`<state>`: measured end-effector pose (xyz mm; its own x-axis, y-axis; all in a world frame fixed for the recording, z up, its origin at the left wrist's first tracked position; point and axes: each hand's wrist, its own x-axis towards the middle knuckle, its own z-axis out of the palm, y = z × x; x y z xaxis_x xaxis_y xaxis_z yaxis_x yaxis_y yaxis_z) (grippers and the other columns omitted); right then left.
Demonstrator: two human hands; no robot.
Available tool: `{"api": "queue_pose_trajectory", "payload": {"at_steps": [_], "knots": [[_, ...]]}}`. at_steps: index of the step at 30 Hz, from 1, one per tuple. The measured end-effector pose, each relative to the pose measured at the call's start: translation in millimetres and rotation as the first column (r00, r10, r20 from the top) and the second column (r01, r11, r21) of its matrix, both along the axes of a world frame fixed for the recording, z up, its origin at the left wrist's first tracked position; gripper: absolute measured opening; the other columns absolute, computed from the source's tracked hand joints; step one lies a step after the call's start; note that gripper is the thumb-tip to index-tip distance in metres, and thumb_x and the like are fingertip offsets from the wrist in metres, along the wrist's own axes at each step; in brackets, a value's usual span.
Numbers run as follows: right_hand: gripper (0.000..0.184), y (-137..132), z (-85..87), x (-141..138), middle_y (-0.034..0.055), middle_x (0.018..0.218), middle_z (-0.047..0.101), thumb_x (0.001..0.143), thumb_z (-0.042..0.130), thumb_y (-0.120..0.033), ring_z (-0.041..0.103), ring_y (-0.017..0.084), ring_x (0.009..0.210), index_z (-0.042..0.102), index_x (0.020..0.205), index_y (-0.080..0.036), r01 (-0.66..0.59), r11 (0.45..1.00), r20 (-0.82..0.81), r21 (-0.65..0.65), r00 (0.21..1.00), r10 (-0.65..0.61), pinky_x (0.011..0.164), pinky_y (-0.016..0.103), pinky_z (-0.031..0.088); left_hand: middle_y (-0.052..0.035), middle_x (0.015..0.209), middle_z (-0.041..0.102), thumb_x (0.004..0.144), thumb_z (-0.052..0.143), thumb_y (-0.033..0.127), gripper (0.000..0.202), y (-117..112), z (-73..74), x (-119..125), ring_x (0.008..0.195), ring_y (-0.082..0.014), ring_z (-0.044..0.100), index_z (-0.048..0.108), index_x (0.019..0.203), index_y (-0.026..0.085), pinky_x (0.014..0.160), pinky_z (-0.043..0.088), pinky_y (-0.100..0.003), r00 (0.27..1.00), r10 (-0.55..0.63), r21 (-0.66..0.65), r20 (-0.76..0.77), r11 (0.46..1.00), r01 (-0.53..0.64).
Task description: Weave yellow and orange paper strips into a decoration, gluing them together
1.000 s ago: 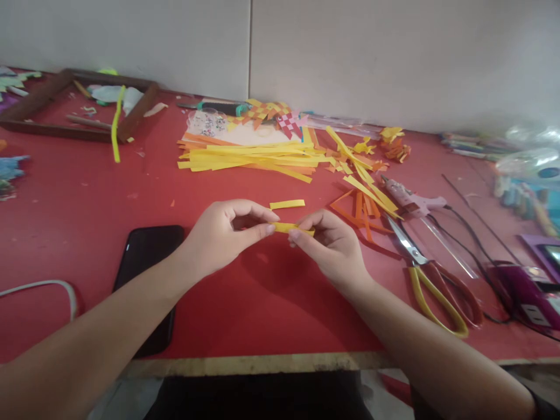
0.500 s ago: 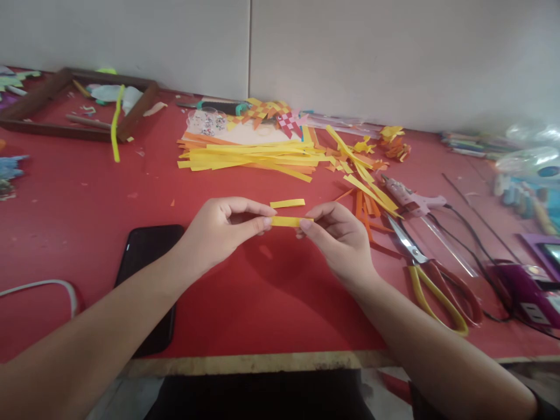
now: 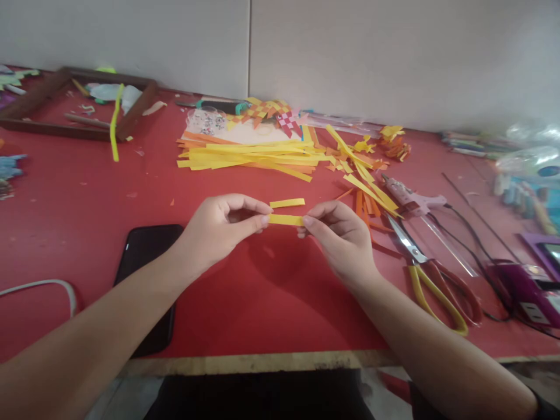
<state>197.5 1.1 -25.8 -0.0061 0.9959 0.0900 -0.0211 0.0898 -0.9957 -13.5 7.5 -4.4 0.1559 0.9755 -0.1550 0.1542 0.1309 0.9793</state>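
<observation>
A short yellow paper strip (image 3: 285,220) is stretched level between my two hands, above the red table. My left hand (image 3: 225,224) pinches its left end between thumb and fingers. At the other end, the thumb and forefinger of my right hand (image 3: 343,236) close on the strip. Just beyond it lies a second short yellow strip (image 3: 287,203), apart from the held one. Farther back is a pile of long yellow paper strips (image 3: 254,154) with orange ones beneath.
Scissors (image 3: 420,262) lie right of my right hand, near a pink glue gun (image 3: 413,198) with a cord. A black phone (image 3: 149,291) lies under my left forearm. A wooden frame (image 3: 56,129) sits at the back left. Woven paper pieces (image 3: 269,109) rest near the wall.
The held strip has shifted slightly left with my left hand. My right hand's grip now sits closer to the strip's right end. The second strip has not moved.
</observation>
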Motion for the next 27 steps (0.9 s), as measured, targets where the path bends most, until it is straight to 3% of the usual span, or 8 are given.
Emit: {"api": "queue_pose_trajectory", "payload": {"at_steps": [5,10,16,20,24,27], "knots": [[0.014,-0.5,-0.2,0.4,-0.0035,0.069,0.065,0.08,0.074,-0.025,0.064,0.01,0.061,0.061,0.081,-0.021,0.013,1.0,0.028,0.022,1.0,-0.014,0.064,0.025,0.054,-0.0026,0.088,0.075,0.076,0.079,0.035,0.024,0.4,-0.7,0.1,0.077,-0.0152,0.071,0.072,0.092,0.019,0.077,0.058,-0.027,0.999,0.0,-0.013,0.04,1.0,0.0],[0.015,-1.3,0.0,-0.1,-0.0043,0.074,0.064,0.08,0.074,-0.025,0.067,0.011,0.065,0.06,0.086,-0.022,0.012,0.998,0.113,0.067,0.993,-0.02,0.065,0.026,0.056,-0.0047,0.089,0.076,0.08,0.075,0.034,0.026,1.2,-1.6,0.2,0.08,-0.0168,0.073,0.072,0.099,0.017,0.082,0.058,-0.029,0.999,0.012,-0.082,0.039,0.997,-0.009],[0.014,-1.6,-1.0,-0.3,-0.0045,0.076,0.063,0.082,0.071,-0.025,0.066,0.01,0.066,0.061,0.091,-0.023,-0.006,0.999,0.111,0.054,0.994,0.0,0.065,0.026,0.056,-0.0074,0.099,0.076,0.081,0.073,0.038,0.03,1.2,-1.7,-0.1,0.085,-0.0208,0.073,0.072,0.102,0.018,0.087,0.056,-0.036,0.995,-0.037,-0.008,-0.09,0.999,0.036],[0.018,-0.1,-2.1,1.0,-0.004,0.077,0.063,0.081,0.074,-0.026,0.065,0.01,0.064,0.06,0.091,-0.023,0.039,0.999,0.098,0.026,0.994,-0.041,0.065,0.025,0.056,-0.0078,0.101,0.075,0.081,0.072,0.04,0.03,0.4,-0.5,0.3,0.084,-0.0208,0.072,0.072,0.103,0.019,0.084,0.056,-0.036,0.992,-0.066,-0.004,-0.104,0.998,0.066],[0.022,0.7,-0.7,2.1,-0.004,0.075,0.063,0.077,0.078,-0.026,0.065,0.011,0.063,0.059,0.088,-0.022,0.079,0.997,0.106,0.025,0.991,-0.081,0.063,0.026,0.056,-0.0069,0.098,0.073,0.081,0.069,0.033,0.028,0.1,-0.5,1.6,0.086,-0.0194,0.07,0.069,0.104,0.018,0.084,0.054,-0.035,0.991,-0.088,0.002,-0.103,0.996,0.089],[0.023,-1.0,0.6,1.5,-0.0047,0.072,0.064,0.078,0.077,-0.026,0.065,0.01,0.062,0.058,0.09,-0.023,0.035,0.999,0.089,0.023,0.995,-0.037,0.063,0.025,0.055,-0.0051,0.1,0.071,0.081,0.064,0.025,0.023,0.0,-0.7,3.1,0.091,-0.0189,0.067,0.069,0.103,0.02,0.085,0.052,-0.034,0.977,-0.137,0.034,-0.166,0.989,0.145]]}}
